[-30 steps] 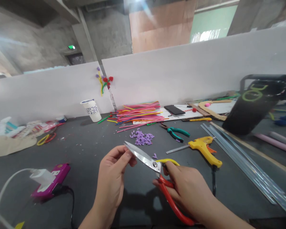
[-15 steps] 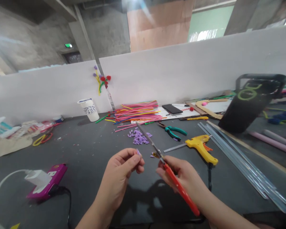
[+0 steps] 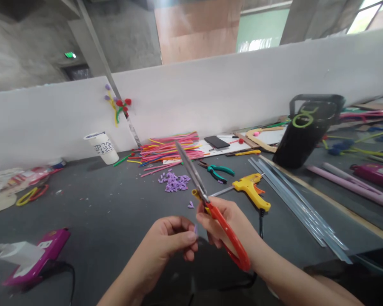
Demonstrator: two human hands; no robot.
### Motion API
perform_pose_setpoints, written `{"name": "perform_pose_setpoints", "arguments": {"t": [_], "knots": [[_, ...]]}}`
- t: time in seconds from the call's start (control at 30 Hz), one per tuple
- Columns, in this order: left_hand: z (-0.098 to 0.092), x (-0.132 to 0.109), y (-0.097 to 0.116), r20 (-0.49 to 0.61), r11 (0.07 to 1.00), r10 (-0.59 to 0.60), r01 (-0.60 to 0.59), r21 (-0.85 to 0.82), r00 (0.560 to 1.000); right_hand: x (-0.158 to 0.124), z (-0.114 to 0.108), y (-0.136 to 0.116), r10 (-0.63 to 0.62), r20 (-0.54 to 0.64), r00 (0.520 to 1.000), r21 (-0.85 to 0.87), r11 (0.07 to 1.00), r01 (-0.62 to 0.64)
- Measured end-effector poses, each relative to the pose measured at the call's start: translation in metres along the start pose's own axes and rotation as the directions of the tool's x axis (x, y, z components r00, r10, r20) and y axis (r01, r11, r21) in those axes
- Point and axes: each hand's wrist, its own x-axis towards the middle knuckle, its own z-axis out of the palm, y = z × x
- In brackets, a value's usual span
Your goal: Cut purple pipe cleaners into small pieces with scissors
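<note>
My left hand pinches a small purple piece between thumb and fingertips. My right hand is closed around scissors with red handles; their blades point up and away from me and look nearly closed. A small yellow-brown rolled bit shows beside the blades at the right hand's fingers; what it is I cannot make out. Beyond the hands lies a heap of short purple pieces. A couple of loose purple bits lie between the heap and my hands.
Pink, red and orange pipe cleaners lie behind the heap. Teal-handled pliers, a yellow glue gun and clear glue sticks are to the right. A black bottle stands behind; a paper cup and purple power strip are left.
The view has swung right, so the table things appear further left. The scissors have turned more upright, and my left hand with its purple piece is lower, close beside the right hand.
</note>
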Motion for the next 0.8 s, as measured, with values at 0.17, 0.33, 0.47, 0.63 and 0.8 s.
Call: {"name": "perform_pose_setpoints", "arguments": {"t": [0.17, 0.33, 0.47, 0.63, 0.8], "knots": [[0.0009, -0.0009, 0.0012, -0.007, 1.000, 0.005, -0.005, -0.013, 1.000, -0.0002, -0.0019, -0.0003, 0.030, 0.051, 0.998, -0.034, 0.999, -0.028], [-0.0002, -0.0001, 0.0012, 0.007, 0.999, 0.019, -0.019, 0.032, 1.000, -0.0007, 0.0008, 0.0066, 0.035, 0.126, 0.991, 0.001, 0.999, -0.036], [-0.0009, 0.0012, 0.0035, -0.059, 0.988, 0.065, -0.057, 0.141, 0.996, -0.0013, 0.0014, 0.0056, 0.009, 0.093, 0.996, -0.049, 0.999, -0.005], [0.0021, -0.0002, 0.0065, -0.104, 0.966, 0.095, -0.066, 0.250, 0.990, -0.0023, 0.0007, 0.0019, 0.014, 0.077, 0.997, -0.120, 0.993, -0.004], [0.0038, -0.0002, 0.0055, -0.097, 0.955, 0.112, -0.081, 0.287, 0.989, -0.0028, 0.0020, 0.0019, 0.021, 0.081, 0.996, -0.140, 0.990, -0.009]]}}
